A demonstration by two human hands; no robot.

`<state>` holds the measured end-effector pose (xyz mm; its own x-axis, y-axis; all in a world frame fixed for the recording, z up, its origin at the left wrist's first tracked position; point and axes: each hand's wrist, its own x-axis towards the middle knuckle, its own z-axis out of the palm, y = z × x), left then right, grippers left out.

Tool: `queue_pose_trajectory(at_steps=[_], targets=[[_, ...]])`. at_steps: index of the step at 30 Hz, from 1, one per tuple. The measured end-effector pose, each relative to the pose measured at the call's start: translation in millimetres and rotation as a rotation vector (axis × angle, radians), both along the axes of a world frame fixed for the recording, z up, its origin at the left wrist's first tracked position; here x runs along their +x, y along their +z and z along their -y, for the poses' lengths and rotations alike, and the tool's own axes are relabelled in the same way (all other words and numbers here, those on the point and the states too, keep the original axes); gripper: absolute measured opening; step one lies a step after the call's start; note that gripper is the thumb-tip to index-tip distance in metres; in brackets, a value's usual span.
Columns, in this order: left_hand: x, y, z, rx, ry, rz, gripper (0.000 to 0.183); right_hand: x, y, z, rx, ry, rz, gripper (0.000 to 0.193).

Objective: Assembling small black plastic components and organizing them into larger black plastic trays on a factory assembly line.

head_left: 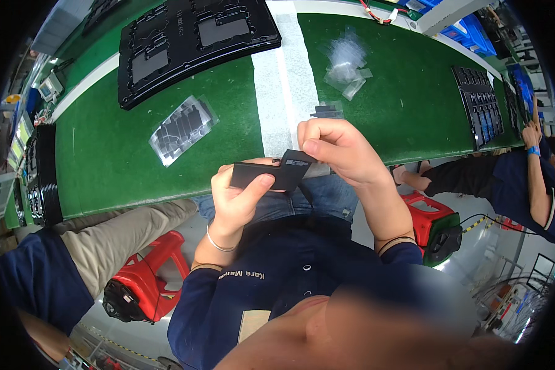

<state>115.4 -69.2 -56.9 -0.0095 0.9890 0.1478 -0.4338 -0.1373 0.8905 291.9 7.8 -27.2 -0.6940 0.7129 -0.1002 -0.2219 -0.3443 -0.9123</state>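
Observation:
A flat black L-shaped block (pixel 270 174), with small pale print on its raised end, is held above the table's near edge; it looks like a battery pack. My left hand (pixel 237 194) grips its left part, thumb on top and fingers underneath. At the block's upper right corner, the thumb and forefinger of my right hand (pixel 345 151) are pinched together. Whatever lies between those fingertips is hidden. Below the block hangs a dark strip (pixel 306 194). Just beyond my right hand lies a small clear sheet with black strips (pixel 327 111).
Black moulded trays (pixel 197 46) are stacked at the far left of the green table (pixel 228 132). A clear sheet of black pieces (pixel 182 129) and a heap of clear film (pixel 347 58) lie on it. More trays stand at left (pixel 42 179) and right (pixel 478 105). People sit on both sides.

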Motion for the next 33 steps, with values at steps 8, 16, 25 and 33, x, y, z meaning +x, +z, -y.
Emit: queue_pose_trajectory(at_steps=[8,16,25,33], targets=[[5,-1,3,-0.072,0.076,0.029,0.018,-2,10,11,0.713,-0.318,0.362,0.008],[10,0,3,-0.1,0.059,0.201,0.021,-2,1,5,0.22,-0.247,0.044,0.009],[10,2,2,-0.056,0.042,-0.023,0.019,-4,-7,1,0.436,-0.229,0.122,0.009],[-8,26,-12,0.04,-0.058,-0.447,0.017,-16,-10,-1,0.707,-0.335,0.055,0.01]])
